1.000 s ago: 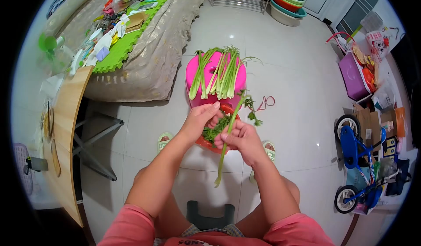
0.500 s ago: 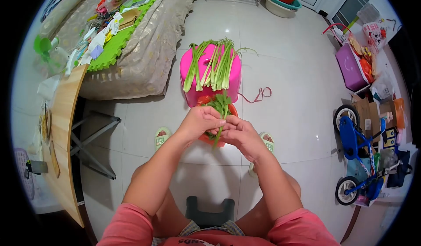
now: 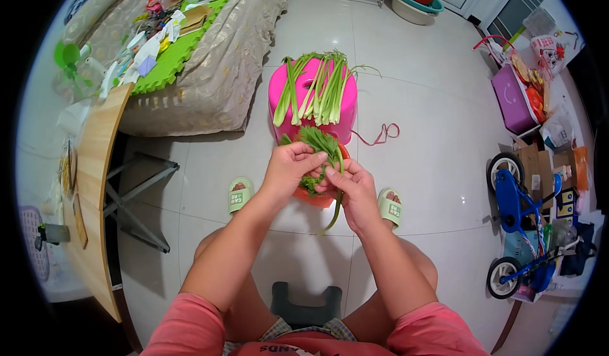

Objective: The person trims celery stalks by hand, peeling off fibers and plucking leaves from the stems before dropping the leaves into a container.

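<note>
A leafy celery stalk point(image 3: 340, 199) hangs from my right hand point(image 3: 354, 190), whose fingers are closed round it. Its leaves point(image 3: 319, 139) reach up between both hands. My left hand point(image 3: 290, 168) pinches at the leaves, thumb and fingers together. Under the hands sits a red-orange container point(image 3: 314, 200) with green leaves in it, partly hidden by my hands. Just beyond it, a pink stool point(image 3: 277, 90) bears several celery stalks point(image 3: 327, 96) laid side by side.
A red ribbon point(image 3: 384, 134) lies on the floor right of the stool. Left are a wooden table point(image 3: 95, 159) and a cloth-covered bed point(image 3: 219, 83). A blue balance bike point(image 3: 510, 204) and a purple box point(image 3: 512, 99) stand at the right. Green slippers point(image 3: 240, 195) are on my feet.
The stalk was upright in my right hand, then both hands came together on it. Now its leaves spread between my hands and its lower end bends down on the right.
</note>
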Tool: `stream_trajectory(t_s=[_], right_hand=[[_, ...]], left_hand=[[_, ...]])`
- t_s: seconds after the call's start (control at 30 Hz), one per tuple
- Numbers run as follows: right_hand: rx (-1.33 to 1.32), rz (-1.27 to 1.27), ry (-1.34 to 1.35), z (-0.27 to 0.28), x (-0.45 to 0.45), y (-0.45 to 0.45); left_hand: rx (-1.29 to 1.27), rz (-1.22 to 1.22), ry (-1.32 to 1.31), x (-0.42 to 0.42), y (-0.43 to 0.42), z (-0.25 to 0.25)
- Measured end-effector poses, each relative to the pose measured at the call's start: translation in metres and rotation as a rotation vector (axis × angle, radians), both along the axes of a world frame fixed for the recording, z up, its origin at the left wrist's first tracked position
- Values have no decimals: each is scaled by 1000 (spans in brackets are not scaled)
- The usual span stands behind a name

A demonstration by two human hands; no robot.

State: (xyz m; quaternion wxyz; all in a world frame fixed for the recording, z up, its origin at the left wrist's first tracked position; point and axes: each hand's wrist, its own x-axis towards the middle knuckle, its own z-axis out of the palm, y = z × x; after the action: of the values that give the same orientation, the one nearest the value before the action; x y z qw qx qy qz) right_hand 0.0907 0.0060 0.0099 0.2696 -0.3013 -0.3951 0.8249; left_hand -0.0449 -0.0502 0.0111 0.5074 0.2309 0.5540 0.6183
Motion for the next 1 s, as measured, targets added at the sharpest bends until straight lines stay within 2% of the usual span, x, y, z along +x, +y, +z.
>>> stream_trajectory(t_s=[0.33, 0.43, 0.5, 0.63, 0.7, 1.0], right_hand=[[-144, -74, 33, -3, -2, 10], [-66, -101, 18, -3, -5, 10], [-92, -147, 31, -2, -5, 10], [-56, -116, 21, -4, -5, 12], [-43, -73, 18, -3, -6, 11], [-32, -132, -17, -6, -9, 10]], left_hand=[[23, 11, 108, 1, 7, -3], [63, 2, 75, 0, 8, -5], [98, -7, -51, -1, 8, -4], [16, 26, 30, 0, 8, -3], [-11, -17, -142, -1, 7, -5], [15, 53, 10, -3, 7, 3]])
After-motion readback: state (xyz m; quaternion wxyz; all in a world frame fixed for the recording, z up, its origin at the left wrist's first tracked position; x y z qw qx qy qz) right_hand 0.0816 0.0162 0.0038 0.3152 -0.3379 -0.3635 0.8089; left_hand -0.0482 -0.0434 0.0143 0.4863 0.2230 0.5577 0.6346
